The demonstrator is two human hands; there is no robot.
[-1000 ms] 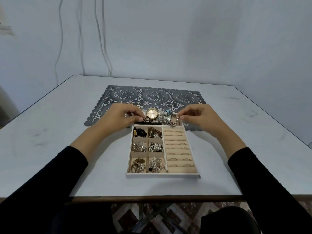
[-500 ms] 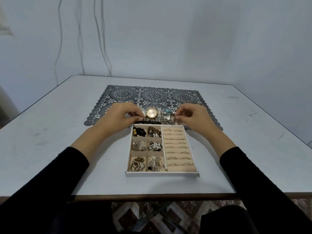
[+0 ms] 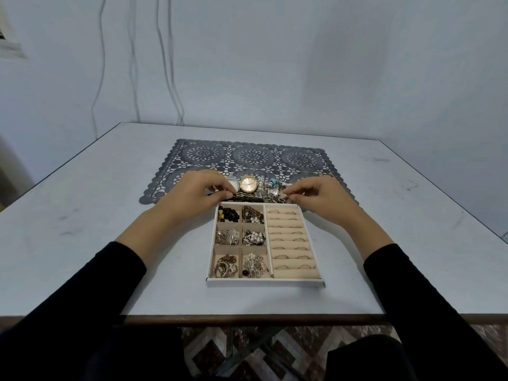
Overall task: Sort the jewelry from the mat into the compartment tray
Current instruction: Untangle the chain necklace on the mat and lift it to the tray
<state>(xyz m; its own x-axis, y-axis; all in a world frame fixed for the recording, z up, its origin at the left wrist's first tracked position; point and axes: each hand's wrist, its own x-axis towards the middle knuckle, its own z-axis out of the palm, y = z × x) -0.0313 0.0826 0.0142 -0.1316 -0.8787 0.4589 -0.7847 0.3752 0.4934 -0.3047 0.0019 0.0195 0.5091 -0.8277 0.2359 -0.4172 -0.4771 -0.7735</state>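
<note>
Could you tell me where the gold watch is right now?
The gold watch lies centred in the head view, between both hands, just beyond the tray's far edge.

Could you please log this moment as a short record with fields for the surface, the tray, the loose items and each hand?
surface: pale table with grey lace-pattern mat
tray: white compartment tray, six small left cells holding beads, pearls and metal pieces; ring rolls on the right
loose items: gold-faced round watch and silver chain at the tray's far edge
left hand: pinching one chain end
right hand: pinching the other end
</note>
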